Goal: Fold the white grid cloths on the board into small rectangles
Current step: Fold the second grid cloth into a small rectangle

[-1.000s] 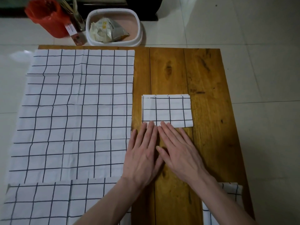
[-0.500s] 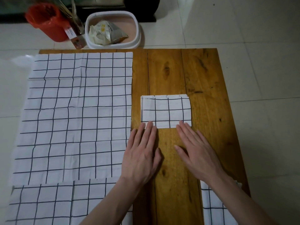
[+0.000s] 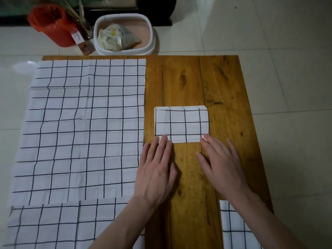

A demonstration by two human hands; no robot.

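Hands, left hand [image 3: 156,169] and right hand [image 3: 221,165], lie flat (fingers straight) touching one folded cloth [image 3: 181,124].

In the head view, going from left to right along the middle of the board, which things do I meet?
Large unfolded cloth → left hand → small folded cloth → right hand → bare board.

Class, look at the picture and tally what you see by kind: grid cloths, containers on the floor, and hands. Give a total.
Grid cloths: 4 (folded cloth, large spread cloth, near-left cloth, near-right cloth)
Containers: 2 (red bucket, white basin)
Hands: 2 (left hand, right hand)
Total: 8
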